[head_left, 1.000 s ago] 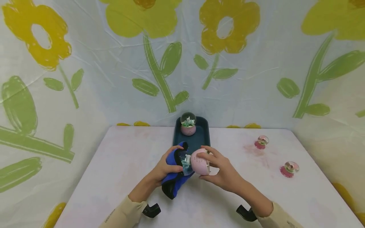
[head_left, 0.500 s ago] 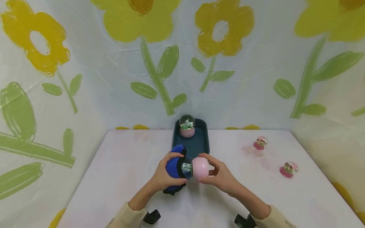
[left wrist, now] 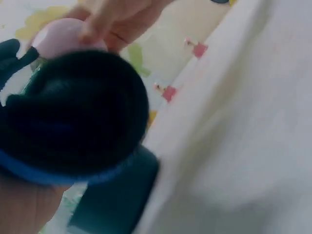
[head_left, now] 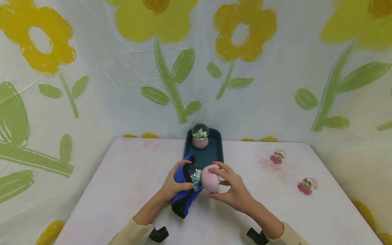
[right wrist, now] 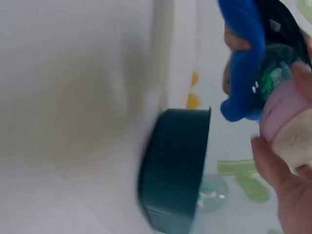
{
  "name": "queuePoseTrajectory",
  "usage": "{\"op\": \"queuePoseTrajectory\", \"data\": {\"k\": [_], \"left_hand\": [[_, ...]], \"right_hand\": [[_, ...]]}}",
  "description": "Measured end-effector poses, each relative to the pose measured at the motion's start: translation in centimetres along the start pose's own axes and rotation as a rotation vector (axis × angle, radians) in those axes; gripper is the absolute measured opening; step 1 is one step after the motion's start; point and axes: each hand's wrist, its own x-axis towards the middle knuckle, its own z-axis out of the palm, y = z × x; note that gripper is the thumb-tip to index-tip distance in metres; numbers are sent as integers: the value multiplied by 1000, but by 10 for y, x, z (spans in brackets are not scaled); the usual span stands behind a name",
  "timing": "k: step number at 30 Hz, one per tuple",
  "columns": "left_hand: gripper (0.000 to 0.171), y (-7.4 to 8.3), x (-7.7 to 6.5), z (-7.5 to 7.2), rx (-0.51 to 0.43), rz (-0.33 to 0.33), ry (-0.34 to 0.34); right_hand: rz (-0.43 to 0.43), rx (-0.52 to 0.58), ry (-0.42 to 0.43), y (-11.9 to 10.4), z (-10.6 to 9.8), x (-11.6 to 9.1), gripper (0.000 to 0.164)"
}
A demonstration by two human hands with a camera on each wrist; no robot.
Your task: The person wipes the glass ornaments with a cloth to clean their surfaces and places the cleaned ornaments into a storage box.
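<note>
My left hand holds a blue cloth with black edging, wrapped against the glass ball of a snow globe. The snow globe lies sideways in the air, its clear ball to the left and its pink base to the right. My right hand grips that base by its rim, thumb below and fingers above. Little figures show inside the ball in the head view. In the right wrist view the pale underside of the base faces outward. A dark fold of cloth hides most of the globe from the left wrist camera.
Behind the hands lies a dark teal tray with another pink-based snow globe upright at its far end. Two smaller globes on pink-red stands, one farther back and one nearer, are on the table's right side.
The held snow globe has turned back and forth on its long axis; lettering on its base, out of sight half a second ago, shows again. The cloth's lower end hangs down again.
</note>
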Motion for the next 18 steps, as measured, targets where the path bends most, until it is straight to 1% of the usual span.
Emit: {"op": "queuePoseTrajectory", "data": {"k": [2,3,5,8,10,13,14,16,18], "left_hand": [[72,3,-4,-2,83,25,19],[72,4,-4,-3,122,46,25],[73,7,-4,-2,191,102,41],[73,9,-3,0,285,195,68],[74,8,-2,0,375,272,80],[75,2,0,0,512,408,62],[75,-1,0,0,566,455,54],[76,-6,1,0,657,534,44],[78,-11,2,2,693,582,42]], "right_hand": [[124,183,32,0,7,0,77],[170,254,47,-1,9,0,78],[253,346,59,-2,9,1,79],[394,425,36,-6,6,4,77],[503,493,9,-8,2,8,75],[641,591,-38,-9,-4,12,72],[673,615,-52,-9,-5,12,71],[710,621,-70,-9,-7,13,70],[722,612,-72,-10,-8,11,71]]}}
